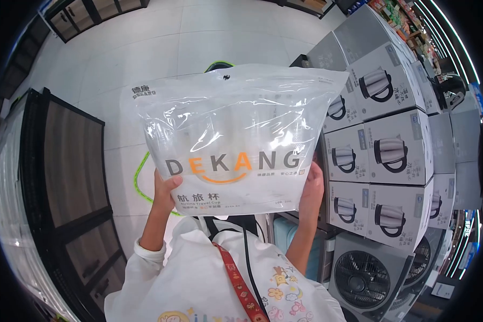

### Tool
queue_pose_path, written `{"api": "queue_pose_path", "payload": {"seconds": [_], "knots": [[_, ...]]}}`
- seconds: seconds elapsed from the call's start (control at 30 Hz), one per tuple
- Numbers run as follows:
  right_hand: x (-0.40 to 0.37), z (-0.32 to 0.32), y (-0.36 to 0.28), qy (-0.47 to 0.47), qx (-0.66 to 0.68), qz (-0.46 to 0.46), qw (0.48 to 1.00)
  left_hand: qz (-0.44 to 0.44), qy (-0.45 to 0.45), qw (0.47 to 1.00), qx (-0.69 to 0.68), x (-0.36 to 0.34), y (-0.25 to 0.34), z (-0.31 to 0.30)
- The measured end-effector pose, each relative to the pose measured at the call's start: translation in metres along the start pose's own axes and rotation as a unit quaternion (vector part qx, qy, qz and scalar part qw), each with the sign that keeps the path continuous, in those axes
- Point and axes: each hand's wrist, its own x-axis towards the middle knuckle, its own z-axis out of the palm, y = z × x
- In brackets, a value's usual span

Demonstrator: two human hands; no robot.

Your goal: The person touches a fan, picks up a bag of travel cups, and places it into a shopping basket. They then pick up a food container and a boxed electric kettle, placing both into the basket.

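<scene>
A large clear and white plastic package (236, 134) is held up in front of the chest, its "DEKANG" lettering and orange curve facing the camera. My left hand (167, 188) grips its lower left edge, with the thumb on the front and the other fingers mostly behind. At the lower right edge, my right hand (312, 188) is closed on the package, partly hidden by it. Pale cup-like shapes show faintly through the glossy plastic.
Stacked kettle boxes (397, 145) stand on the right, above a boxed fan (362, 276). A dark cabinet (75, 155) is on the left. Pale floor tiles (161, 40) stretch ahead. A red strap (236, 276) hangs over the white shirt.
</scene>
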Motion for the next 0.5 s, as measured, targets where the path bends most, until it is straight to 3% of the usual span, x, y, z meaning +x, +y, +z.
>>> {"api": "queue_pose_path", "payload": {"seconds": [0.13,0.23,0.5], "knots": [[-0.007,-0.003,0.011,-0.097,-0.024,-0.023,0.995,-0.009,0.007,1.000,-0.024,-0.005,-0.002,-0.011],[-0.005,-0.007,0.015,-0.105,-0.051,0.047,0.992,-0.003,-0.038,0.999,0.014,-0.008,-0.002,-0.023],[-0.020,0.008,-0.001,-0.142,-0.076,0.013,0.987,-0.022,-0.007,1.000,-0.017,-0.014,0.005,-0.018]]}}
